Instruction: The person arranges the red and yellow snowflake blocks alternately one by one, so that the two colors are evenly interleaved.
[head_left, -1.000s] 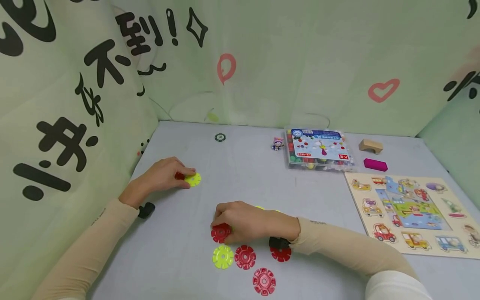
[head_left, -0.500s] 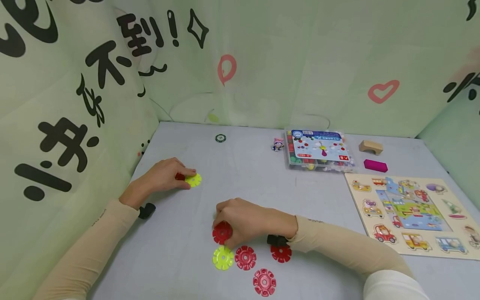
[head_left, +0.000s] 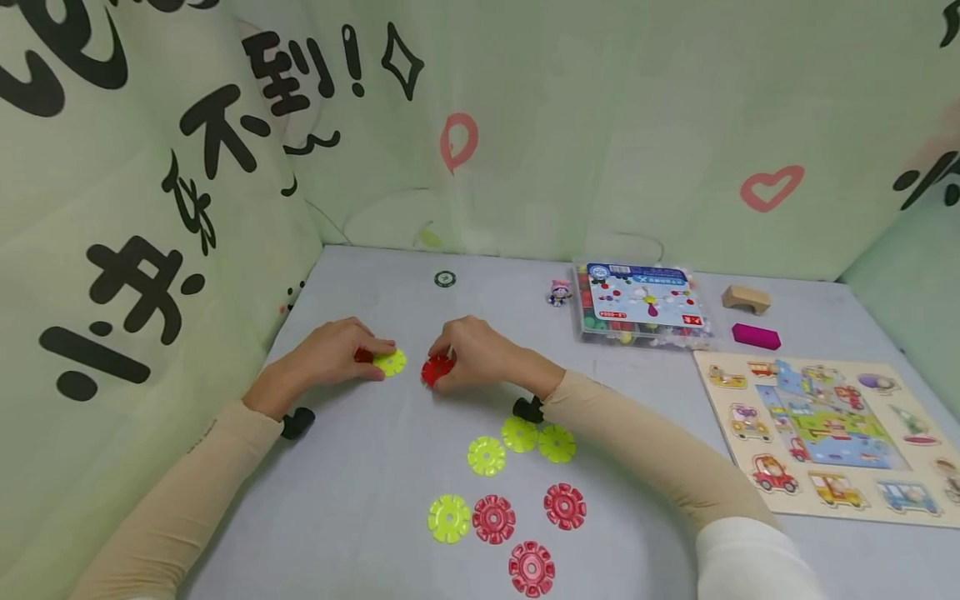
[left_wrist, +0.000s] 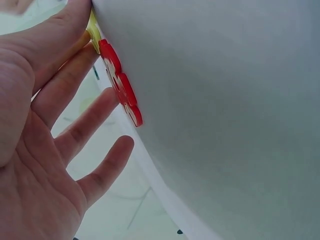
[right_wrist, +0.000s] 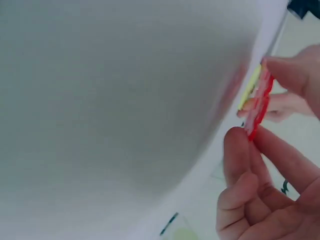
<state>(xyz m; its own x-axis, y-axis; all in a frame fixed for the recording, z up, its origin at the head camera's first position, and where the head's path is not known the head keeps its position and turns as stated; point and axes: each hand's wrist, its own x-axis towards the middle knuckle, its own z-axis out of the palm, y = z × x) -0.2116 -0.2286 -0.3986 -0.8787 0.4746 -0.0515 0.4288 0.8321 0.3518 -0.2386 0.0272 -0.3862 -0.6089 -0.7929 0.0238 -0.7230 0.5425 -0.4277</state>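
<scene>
Just right of the yellow disc (head_left: 391, 362), across a narrow gap, hangs the red disc (head_left: 436, 371) that the right hand (head_left: 476, 354) pinches between thumb and fingers. To my eye that gap is the relation that counts: the two sit side by side, the red one's free left edge facing the yellow one. Both are round, so neither has a long axis to line up. From the right wrist view, I'd judge the red disc lifted off the table (head_left: 337, 500) and a little tilted.

Nearest the yellow disc is the left hand (head_left: 337, 352), gripping it from its left with thumb and fingertips. Under that hand, against the yellow disc's left side, shows a second red disc (left_wrist: 120, 82), mostly covered from above; whether those two are locked together I cannot tell.

On the near side of the yellow disc, off to the right, lie three loose yellow discs (head_left: 519, 434); nearer again, a lone yellow disc (head_left: 449, 518) and three loose red discs (head_left: 493, 518). Beyond the yellow disc, slightly right, is a chip (head_left: 445, 278); farther right, a figurine (head_left: 558, 292) and a box (head_left: 645, 304). Well right of it lies a puzzle (head_left: 832, 433).
</scene>
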